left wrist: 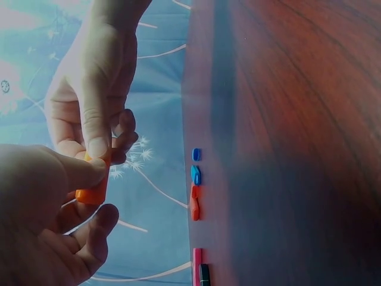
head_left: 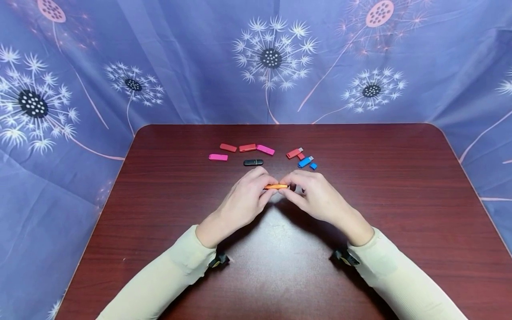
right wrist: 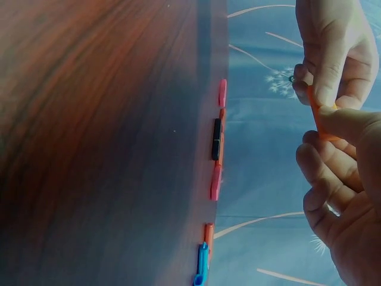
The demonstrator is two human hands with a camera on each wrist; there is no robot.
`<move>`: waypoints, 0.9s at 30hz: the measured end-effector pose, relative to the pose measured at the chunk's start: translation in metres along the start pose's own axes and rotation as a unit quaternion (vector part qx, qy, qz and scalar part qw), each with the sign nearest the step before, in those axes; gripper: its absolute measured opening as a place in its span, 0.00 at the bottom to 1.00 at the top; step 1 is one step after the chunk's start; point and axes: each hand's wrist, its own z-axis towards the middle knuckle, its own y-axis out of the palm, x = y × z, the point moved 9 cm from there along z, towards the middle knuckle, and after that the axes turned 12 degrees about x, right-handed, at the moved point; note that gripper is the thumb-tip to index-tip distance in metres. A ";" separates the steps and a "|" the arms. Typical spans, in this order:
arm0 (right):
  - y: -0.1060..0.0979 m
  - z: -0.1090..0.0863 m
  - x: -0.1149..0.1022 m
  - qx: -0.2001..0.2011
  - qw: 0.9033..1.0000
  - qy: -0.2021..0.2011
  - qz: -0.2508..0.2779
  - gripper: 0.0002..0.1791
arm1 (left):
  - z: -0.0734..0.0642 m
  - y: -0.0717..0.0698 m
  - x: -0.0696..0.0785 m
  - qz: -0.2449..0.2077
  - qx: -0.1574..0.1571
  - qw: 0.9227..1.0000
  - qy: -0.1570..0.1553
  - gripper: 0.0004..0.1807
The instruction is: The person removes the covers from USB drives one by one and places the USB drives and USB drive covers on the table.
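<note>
Both hands meet above the table, pinching an orange USB stick point(head_left: 276, 186) between thumbs and fingers. My left hand point(head_left: 245, 195) grips its left end. From the other side, my right hand point(head_left: 318, 195) holds the right end. In the left wrist view the orange stick point(left wrist: 92, 189) shows below the thumbs, partly covered by fingers. Thumbs also hide part of the orange stick point(right wrist: 318, 116) in the right wrist view. Just beyond the hands lies a black USB stick point(head_left: 254, 162), cap on.
Behind the hands lie two pink sticks point(head_left: 218, 157) and two red ones point(head_left: 228, 147). Farther right are an uncapped red stick point(head_left: 292, 154) with its cap point(head_left: 301, 156), and an uncapped blue stick point(head_left: 305, 162) beside its cap point(head_left: 314, 166). A patterned blue cloth point(head_left: 192, 66) hangs behind the table point(head_left: 400, 178).
</note>
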 end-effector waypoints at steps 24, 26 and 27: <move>-0.007 0.001 -0.003 0.009 0.999 -0.034 -0.014 0.09 | 0.003 -0.001 0.004 -0.034 0.015 0.999 0.034 0.04; -0.008 0.001 -0.003 0.008 0.999 -0.034 -0.015 0.09 | 0.003 -0.001 0.003 -0.034 0.014 0.999 0.032 0.04; -0.008 0.002 -0.003 0.006 0.999 -0.033 -0.014 0.08 | 0.003 -0.001 0.003 -0.034 0.013 0.999 0.030 0.04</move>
